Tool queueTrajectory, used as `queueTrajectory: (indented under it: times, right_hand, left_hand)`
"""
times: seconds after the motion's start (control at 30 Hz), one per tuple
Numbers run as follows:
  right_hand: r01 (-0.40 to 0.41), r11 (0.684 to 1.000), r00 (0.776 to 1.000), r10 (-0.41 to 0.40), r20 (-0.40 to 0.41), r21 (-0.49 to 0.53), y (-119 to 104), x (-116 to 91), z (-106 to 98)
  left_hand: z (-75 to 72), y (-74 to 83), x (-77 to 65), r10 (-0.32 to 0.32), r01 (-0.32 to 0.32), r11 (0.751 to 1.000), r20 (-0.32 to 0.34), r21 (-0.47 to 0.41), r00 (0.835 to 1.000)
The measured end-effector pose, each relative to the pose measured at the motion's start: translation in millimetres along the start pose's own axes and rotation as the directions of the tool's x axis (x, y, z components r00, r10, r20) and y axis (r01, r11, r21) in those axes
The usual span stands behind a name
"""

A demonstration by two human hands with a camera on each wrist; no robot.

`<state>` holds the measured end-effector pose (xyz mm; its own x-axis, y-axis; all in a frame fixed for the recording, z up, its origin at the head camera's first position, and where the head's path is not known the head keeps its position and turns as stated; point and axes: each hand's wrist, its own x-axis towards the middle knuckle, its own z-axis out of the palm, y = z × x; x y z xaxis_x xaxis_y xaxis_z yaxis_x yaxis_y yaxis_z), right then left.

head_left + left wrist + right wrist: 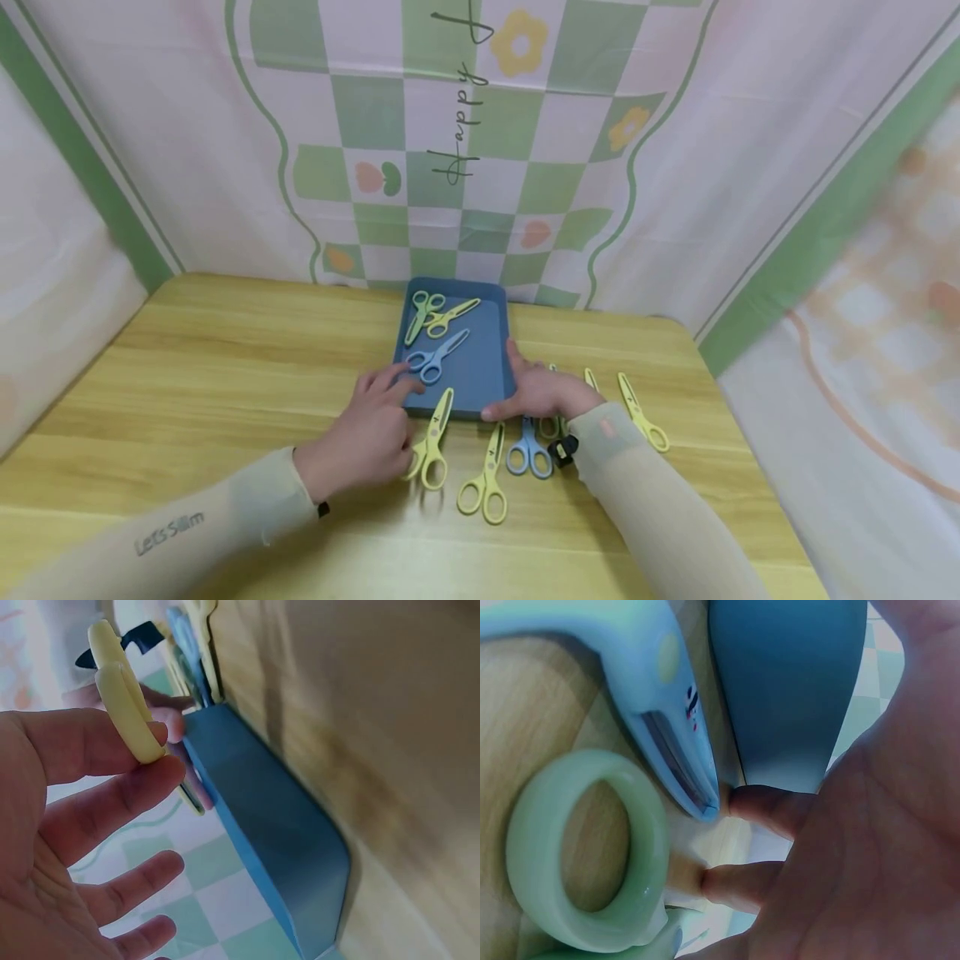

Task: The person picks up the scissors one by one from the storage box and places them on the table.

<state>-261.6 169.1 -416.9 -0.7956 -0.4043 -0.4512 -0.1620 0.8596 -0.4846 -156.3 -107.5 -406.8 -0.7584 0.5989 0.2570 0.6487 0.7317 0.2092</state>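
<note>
My left hand (371, 429) pinches yellow scissors (433, 435) by a handle loop, seen close up in the left wrist view between thumb and finger; the other fingers are spread. The blades point away over the near edge of a blue tray (483, 354). Inside the tray lie green scissors (414, 327), yellow scissors (459, 311) and blue scissors (444, 350). At the tray's near right corner rests my right hand (543, 392), fingers extended against its side. Below that hand are blue scissors (656, 697) and a green scissors handle (536, 840), partly hidden in the head view.
More yellow scissors (489, 473) lie on the wooden table (247, 367) in front of the tray. Yellow scissors (637, 408) lie farther right, with another pair (590, 379) partly covered by the right wrist. A patterned curtain (435, 108) hangs behind the table.
</note>
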Motion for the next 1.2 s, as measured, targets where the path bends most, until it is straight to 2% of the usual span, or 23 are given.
queueTrajectory:
  times: [0.23,0.4,0.53,0.7,0.97,1.2]
  right_hand:
    - [-0.007,0.999,1.0,0.007,0.004,-0.031,1,1,-1]
    - [-0.004,0.999,1.0,0.004,-0.002,-0.043,0,1,0]
    - [0.001,0.999,1.0,-0.001,-0.003,-0.04,1,1,0]
    - [-0.005,0.999,1.0,0.004,-0.003,-0.041,2,2,0]
    - [-0.008,0.999,1.0,0.008,0.001,-0.033,2,1,0]
    - [-0.005,1.0,1.0,0.005,0.0,-0.028,1,1,0]
  left_hand:
    - [8.0,0.9,-10.4,0.008,-0.008,1.0,0.022,-0.017,1.0]
    - [11.5,4.3,-14.9,-0.009,0.01,1.0,0.039,-0.02,0.999]
    - [15.4,8.8,-20.1,0.012,-0.011,1.0,0.048,-0.017,0.999]
    - [24.2,11.3,-25.7,0.025,-0.022,0.999,0.093,-0.028,0.995]
    - [38.2,6.7,-25.7,0.002,-0.003,1.0,0.072,0.017,0.997]
    - [42.4,7.5,-22.3,-0.013,0.008,0.998,0.073,0.062,0.997]
